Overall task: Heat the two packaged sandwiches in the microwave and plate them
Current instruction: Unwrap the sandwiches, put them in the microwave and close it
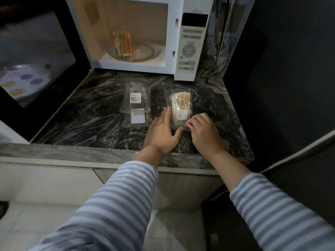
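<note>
A white microwave (192,42) stands at the back with its door (36,57) swung open to the left. One unwrapped sandwich (124,44) stands upright on the glass turntable (145,52) inside. On the dark marble counter (87,113) lies an empty clear plastic package (136,102) with a barcode label. To its right lies a second clear package (181,105) with a sandwich inside. My left hand (163,131) rests flat against that package's left side, fingers apart. My right hand (203,131) pinches the package's near corner.
The open microwave door juts out over the counter's left part. A dark wall or appliance (281,87) borders the counter on the right. The counter's front edge (108,156) runs just under my wrists, with a pale cabinet and tiled floor below.
</note>
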Tool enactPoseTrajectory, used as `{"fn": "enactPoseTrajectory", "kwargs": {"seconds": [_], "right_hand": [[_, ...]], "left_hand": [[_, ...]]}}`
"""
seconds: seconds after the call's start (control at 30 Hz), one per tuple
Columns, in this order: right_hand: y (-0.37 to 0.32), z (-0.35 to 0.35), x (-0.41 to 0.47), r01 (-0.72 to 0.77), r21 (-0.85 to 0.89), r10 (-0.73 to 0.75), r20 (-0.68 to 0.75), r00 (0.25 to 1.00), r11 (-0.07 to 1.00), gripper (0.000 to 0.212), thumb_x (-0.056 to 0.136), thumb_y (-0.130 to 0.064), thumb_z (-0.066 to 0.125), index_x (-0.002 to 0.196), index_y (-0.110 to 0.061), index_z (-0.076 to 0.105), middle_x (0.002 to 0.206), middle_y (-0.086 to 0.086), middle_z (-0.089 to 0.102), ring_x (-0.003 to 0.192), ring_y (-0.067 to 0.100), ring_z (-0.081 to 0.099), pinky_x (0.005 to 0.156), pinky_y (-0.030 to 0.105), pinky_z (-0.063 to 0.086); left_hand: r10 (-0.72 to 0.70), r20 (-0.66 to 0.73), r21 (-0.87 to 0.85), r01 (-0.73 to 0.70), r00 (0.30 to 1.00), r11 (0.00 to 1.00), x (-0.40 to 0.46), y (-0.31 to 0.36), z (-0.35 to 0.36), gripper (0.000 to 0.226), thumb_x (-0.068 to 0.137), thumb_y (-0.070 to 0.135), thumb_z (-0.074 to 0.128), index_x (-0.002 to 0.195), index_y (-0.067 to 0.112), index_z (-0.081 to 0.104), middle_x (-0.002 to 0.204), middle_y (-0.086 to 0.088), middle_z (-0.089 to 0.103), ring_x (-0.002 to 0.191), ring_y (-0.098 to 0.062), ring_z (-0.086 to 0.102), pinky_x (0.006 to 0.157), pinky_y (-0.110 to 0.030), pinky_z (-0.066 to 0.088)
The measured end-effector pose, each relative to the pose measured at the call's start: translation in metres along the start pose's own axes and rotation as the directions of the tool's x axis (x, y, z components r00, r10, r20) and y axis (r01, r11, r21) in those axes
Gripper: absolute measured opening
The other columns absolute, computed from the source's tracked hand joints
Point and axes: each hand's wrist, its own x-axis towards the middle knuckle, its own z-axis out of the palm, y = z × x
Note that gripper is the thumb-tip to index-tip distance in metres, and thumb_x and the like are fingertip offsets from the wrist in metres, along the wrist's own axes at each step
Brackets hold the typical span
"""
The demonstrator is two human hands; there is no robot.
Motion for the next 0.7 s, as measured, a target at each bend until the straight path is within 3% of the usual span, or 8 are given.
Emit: {"fn": "enactPoseTrajectory", "kwargs": {"seconds": [0.13,0.7], "right_hand": [[-0.0008,-0.0004,0.0006,0.024,0.009,-0.023,-0.013,1.0,1.0,0.028,0.093,-0.016,0.04,0.082,-0.005,0.064,0.083,0.008,0.062,0.084,0.025,0.056,0.075,0.035,0.049],[-0.0013,0.0019,0.0009,0.038,-0.005,-0.038,-0.062,0.997,0.999,0.031,0.093,-0.017,0.04,0.082,-0.003,0.065,0.083,0.009,0.064,0.084,0.026,0.058,0.075,0.033,0.05]], "left_hand": [[-0.015,0.008,0.03,0.015,1.0,0.999,0.0012,0.0005,0.0012,0.08,0.094,0.052,0.04,0.154,0.015,0.0,0.162,-0.002,0.007,0.148,-0.018,0.013,0.12,-0.029,0.007],[-0.14,0.037,0.05,0.138,0.989,0.989,0.0027,0.0074,0.0003,0.076,0.091,0.055,0.039,0.153,0.033,0.001,0.16,-0.002,0.019,0.147,-0.018,0.018,0.119,-0.031,0.013]]}}
